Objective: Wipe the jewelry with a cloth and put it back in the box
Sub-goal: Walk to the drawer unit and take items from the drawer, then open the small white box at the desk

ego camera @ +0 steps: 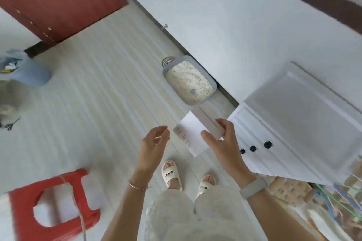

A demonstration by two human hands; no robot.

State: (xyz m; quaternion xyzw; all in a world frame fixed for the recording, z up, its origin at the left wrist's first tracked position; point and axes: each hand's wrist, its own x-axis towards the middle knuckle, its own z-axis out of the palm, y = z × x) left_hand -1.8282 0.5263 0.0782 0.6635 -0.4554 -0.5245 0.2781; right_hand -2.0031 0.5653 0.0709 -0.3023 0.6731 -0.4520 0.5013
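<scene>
Head view: a flat white box [195, 135] is gripped in the right hand [219, 143], thumb on the near face and fingers curled over the far edge, and is held in the air above the floor [109, 88], just beside a white cabinet [293, 115]. The left hand [154, 141] is held near the box but apart from it — fingers relaxed and slightly curved, nothing in them. No jewelry and no cloth can be made out; whether the jewelry lies inside the box cannot be told. The step in hand is judged to be opening the box. The box should be kept level and supported from below, so that small pieces are not spilled onto the floor. The lid should be lifted by the left hand at its free edge, slowly. It is advised that the box be opened over the cabinet top — a dropped piece would be hard to find near the litter tray [189, 80].
</scene>
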